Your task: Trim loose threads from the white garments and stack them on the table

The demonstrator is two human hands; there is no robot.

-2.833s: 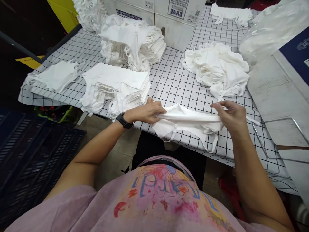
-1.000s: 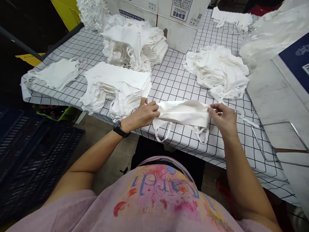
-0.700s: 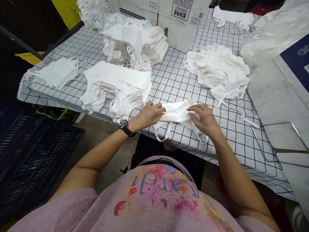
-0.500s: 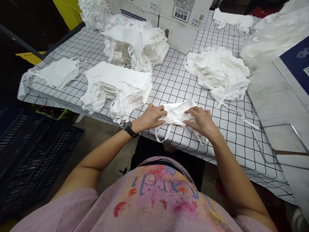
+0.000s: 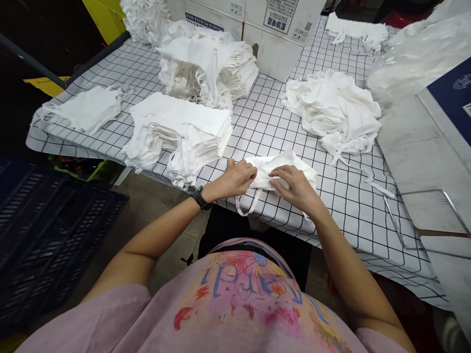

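The left hand (image 5: 235,179) is curled on the white garment (image 5: 266,170) at the worktop's (image 5: 257,120) near edge; whether it grips I can't tell. The right hand (image 5: 295,186) lies on it, thumb and fingers slightly parted. Past the stacks (image 5: 180,109), a carton (image 5: 274,51) reads "PREMIUM PILSENER BEER".

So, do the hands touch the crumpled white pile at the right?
No, the left hand and right hand are both on the white cloth, apart from that pile.
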